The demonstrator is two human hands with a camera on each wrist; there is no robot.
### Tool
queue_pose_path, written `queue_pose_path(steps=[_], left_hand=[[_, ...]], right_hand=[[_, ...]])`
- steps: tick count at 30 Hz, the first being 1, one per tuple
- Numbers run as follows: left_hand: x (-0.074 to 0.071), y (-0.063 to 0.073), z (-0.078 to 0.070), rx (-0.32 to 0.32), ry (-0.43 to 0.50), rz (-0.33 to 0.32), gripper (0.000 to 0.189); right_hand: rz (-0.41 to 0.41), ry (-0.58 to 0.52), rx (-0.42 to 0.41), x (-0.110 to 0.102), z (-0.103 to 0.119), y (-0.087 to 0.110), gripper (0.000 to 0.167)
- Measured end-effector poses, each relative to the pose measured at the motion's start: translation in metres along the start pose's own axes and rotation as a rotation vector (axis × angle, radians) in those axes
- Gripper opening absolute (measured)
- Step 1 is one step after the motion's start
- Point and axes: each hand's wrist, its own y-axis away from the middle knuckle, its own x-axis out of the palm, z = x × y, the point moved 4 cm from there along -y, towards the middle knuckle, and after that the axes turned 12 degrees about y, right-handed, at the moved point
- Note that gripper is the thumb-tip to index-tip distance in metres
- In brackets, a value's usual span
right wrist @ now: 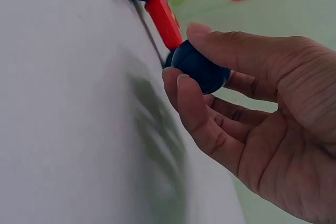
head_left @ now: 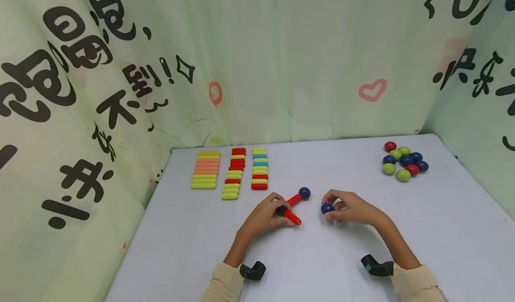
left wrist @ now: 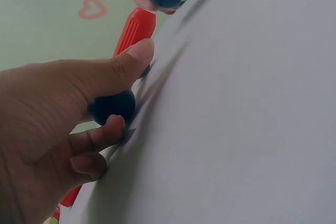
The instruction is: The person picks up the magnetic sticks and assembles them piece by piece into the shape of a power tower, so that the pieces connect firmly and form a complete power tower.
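Near the middle of the table, my left hand (head_left: 263, 216) grips a dark blue ball (head_left: 280, 211) between thumb and fingers. A red rod (head_left: 293, 217) juts from that ball toward the front. Another red rod (head_left: 295, 199) runs from it to the back right and bears a second blue ball (head_left: 304, 193) at its far end. To the right, my right hand (head_left: 351, 207) pinches a loose blue ball (head_left: 327, 208) with thumb and fingertips. The right wrist view shows this ball (right wrist: 198, 67) held just above the white table, overlapping the red rod's end ball.
Three columns of short rods lie at the back left: yellow and pink (head_left: 206, 167), red and yellow (head_left: 235, 171), and mixed with blue (head_left: 259, 164). A cluster of green, blue and red balls (head_left: 404, 175) sits at the back right. A printed curtain (head_left: 289, 60) stands behind the table.
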Motion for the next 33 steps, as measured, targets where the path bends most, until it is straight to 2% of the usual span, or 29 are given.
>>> queue_pose_path(steps=[6,11,17,20,22,24,27,30,33], left_hand=[[0.006,-0.001,-0.015,-0.027,-0.131,-0.091,0.035],[0.014,-0.002,-0.020,-0.073,-0.235,-0.129,0.039],[0.016,-0.002,-0.021,-0.084,-0.238,-0.122,0.044],[0.012,-0.002,-0.020,-0.063,-0.208,-0.120,0.047],[0.008,-0.002,-0.017,-0.073,-0.156,-0.136,0.048],[0.002,-0.002,-0.013,-0.103,-0.108,-0.182,0.043],[-0.011,0.000,-0.005,-0.178,-0.080,-0.304,0.034],[-0.024,0.004,0.004,-0.261,-0.147,-0.419,0.033],[-0.034,0.006,0.012,-0.329,-0.201,-0.438,0.042]], right_hand=[[0.076,-0.042,-0.098,0.022,0.019,-0.009,0.037],[0.086,-0.022,-0.099,0.030,0.023,-0.010,0.035],[0.086,-0.004,-0.057,0.031,0.018,-0.009,0.036],[0.069,0.011,-0.049,0.028,0.016,-0.009,0.034],[0.055,0.024,-0.042,0.025,0.015,-0.007,0.032],[0.042,0.042,-0.033,0.022,0.013,-0.006,0.031],[0.026,0.069,-0.021,0.017,0.010,-0.003,0.031],[0.016,0.095,-0.022,0.013,0.008,0.001,0.032],[0.019,0.119,-0.036,0.009,0.006,0.002,0.031]])
